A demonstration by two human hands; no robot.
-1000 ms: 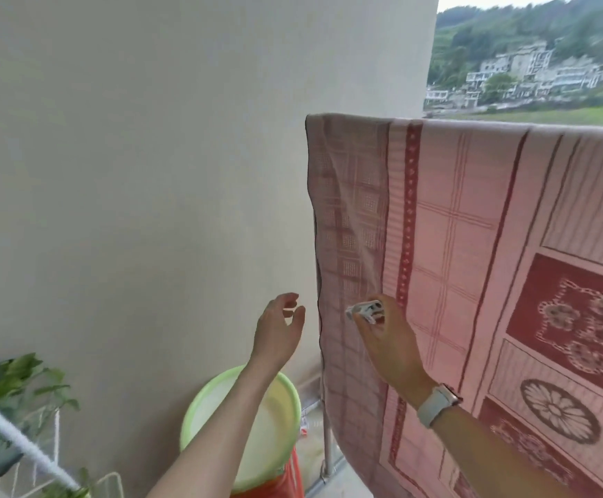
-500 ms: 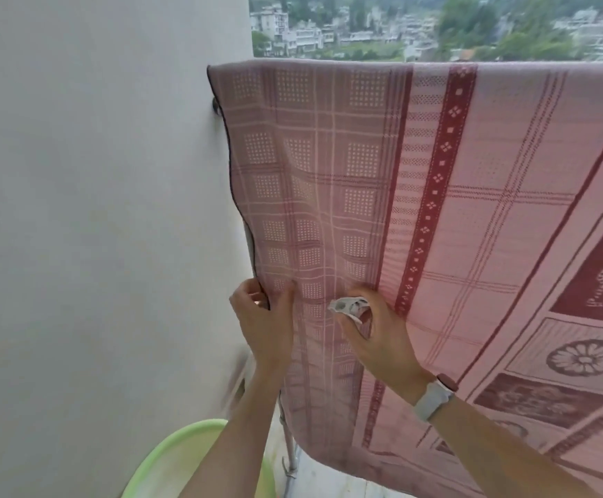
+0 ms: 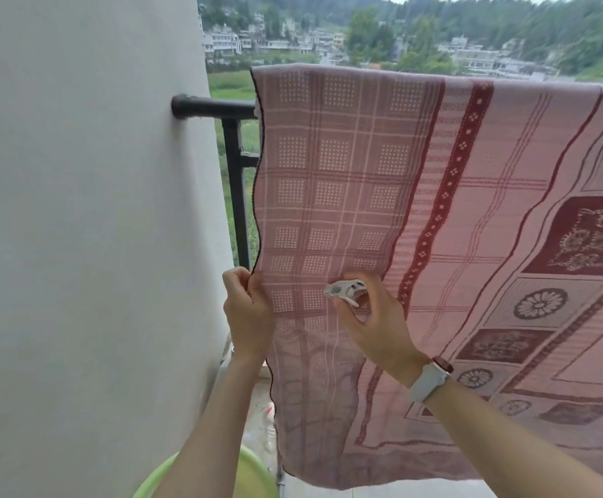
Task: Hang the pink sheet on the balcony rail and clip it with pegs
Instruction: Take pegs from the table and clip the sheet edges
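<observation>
Both hands engaged: left hand [image 3: 247, 310] pinches the pink sheet [image 3: 364, 195] at its side hem, right hand [image 3: 371, 318] closed around a white peg [image 3: 346, 291]. Fabric judged light, limp and prone to sliding on the balcony rail [image 3: 213, 106]; best held at the hem.

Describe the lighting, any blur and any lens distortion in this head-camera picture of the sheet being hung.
Head view: soft, even daylight, no hard shadows or glare; the pink sheet near the left hand and the peg in the right hand is sharp; the far hillside and the picture's right edge smear with motion blur; the wide angle bows the sheet's top edge and the wall.
</observation>
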